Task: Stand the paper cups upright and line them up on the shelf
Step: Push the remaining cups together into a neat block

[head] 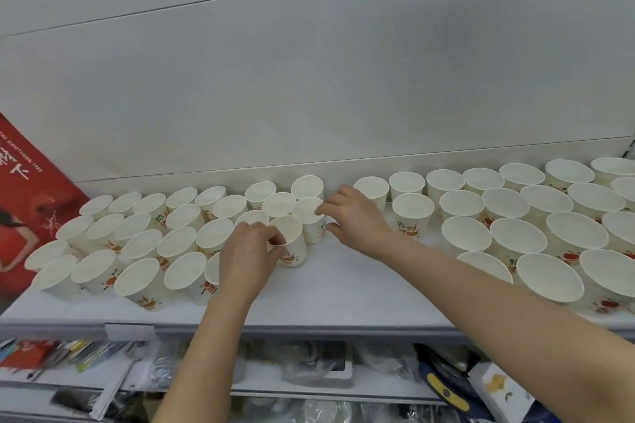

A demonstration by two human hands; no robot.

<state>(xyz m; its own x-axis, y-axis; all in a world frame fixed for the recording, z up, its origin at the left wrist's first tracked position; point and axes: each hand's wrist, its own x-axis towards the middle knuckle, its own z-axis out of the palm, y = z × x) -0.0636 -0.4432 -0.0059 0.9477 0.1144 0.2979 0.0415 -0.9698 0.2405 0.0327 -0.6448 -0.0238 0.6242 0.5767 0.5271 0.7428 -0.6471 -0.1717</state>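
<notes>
Two paper cups are standing upright near the middle of the shelf (336, 288), at the right edge of the crowded left group (137, 244). The left hand (247, 251) is pinching the rim of the front cup (290, 240) between thumb and fingers. The right hand (357, 220) is gripping the cup just behind (311, 216), fingertips on its rim and thumb low against its wall. The two cups are touching or nearly so; I cannot tell which.

The risk, as I judge it, is that these cups are light and packed tight. A squeeze on the thin rim could be buckling it, and a sideways nudge could be toppling neighbours in a chain through the left group. The right forearm is passing close to the right group (515, 227), so a careless sweep could be knocking those over. A bare gap is lying between the groups, and uneven spacing there would be spoiling the rows. A red poster (31, 189) is leaning at the far left.
</notes>
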